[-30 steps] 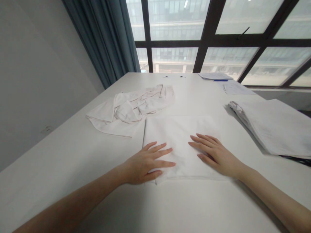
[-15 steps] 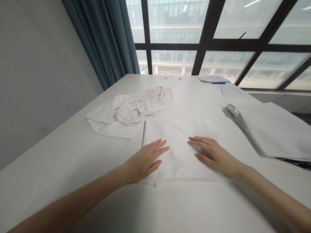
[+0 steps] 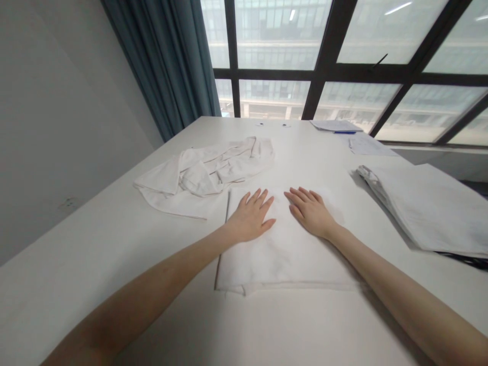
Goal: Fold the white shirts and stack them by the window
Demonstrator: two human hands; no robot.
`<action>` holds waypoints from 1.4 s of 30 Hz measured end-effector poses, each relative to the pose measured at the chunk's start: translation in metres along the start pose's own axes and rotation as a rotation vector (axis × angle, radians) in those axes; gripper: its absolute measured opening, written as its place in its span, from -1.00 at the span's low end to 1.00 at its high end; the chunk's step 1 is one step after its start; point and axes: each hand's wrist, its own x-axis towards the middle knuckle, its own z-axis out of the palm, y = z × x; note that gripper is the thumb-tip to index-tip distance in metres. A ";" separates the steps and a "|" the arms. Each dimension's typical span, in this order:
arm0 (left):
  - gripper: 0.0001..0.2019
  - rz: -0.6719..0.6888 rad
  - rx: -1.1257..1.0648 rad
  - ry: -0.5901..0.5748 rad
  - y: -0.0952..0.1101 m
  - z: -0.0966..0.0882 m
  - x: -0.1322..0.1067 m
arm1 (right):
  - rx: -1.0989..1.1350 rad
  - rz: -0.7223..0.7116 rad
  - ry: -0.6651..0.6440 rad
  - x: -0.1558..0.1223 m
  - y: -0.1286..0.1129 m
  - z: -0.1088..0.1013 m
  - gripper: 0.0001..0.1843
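Observation:
A folded white cloth (image 3: 282, 259) lies flat on the white table in front of me. My left hand (image 3: 251, 216) rests palm down on its upper left part, fingers spread. On its upper right part lies my right hand (image 3: 309, 209), also palm down and open, with the fingertips angled towards the left hand. Neither hand grips anything. The cloth's near edge shows stacked layers, with a small loose corner at the lower left. My right forearm covers part of its right side.
A crumpled white cloth (image 3: 206, 173) lies beyond the folded one, to the left. At the right is a stack of folded white fabric (image 3: 430, 208) with something black under it. Papers (image 3: 371, 146) and a blue pen (image 3: 344, 132) lie at the far right, near the window.
Both hands have slid forward over the folded cloth, towards its far edge, and the right hand has moved a little inward. The cloth stays in place.

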 end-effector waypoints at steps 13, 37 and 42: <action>-0.38 0.061 -0.033 -0.068 -0.014 -0.011 -0.012 | -0.131 0.184 0.024 -0.022 0.038 -0.008 -0.41; -0.42 -0.312 -0.113 0.021 -0.053 0.005 -0.011 | 0.003 0.241 0.059 -0.026 0.052 -0.003 -0.38; -0.42 -0.313 -0.118 -0.003 -0.057 0.005 -0.009 | 0.005 0.247 0.074 -0.026 0.054 -0.001 -0.39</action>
